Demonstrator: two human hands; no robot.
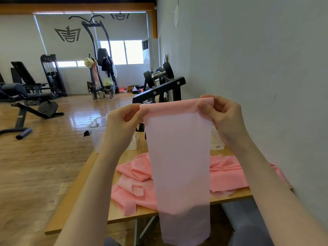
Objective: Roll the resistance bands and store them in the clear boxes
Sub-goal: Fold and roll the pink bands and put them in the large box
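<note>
At the far left of the frame gym benches [26, 96] and a weight machine [51, 75] are seen on the wooden floor, well apart from the work. Left of centre a clear box [95, 132] is set at the far end of the wooden table [74, 206], partly hidden behind the left forearm. The left hand [122, 121] is raised in the middle of the frame, and the upper left corner of a pink resistance band [179, 157] is pinched between its thumb and curled fingers. The band is held up flat and hangs down past the table's near edge (its lower end runs out of the bottom of the frame). Beneath it, a heap of further pink bands [227, 174] is spread loosely over the tabletop. Right of centre the band's other upper corner is gripped by the right hand [221, 114], thumb in front. A second clear container [217, 139] is glimpsed behind that wrist, beside the grey wall [266, 59].
</note>
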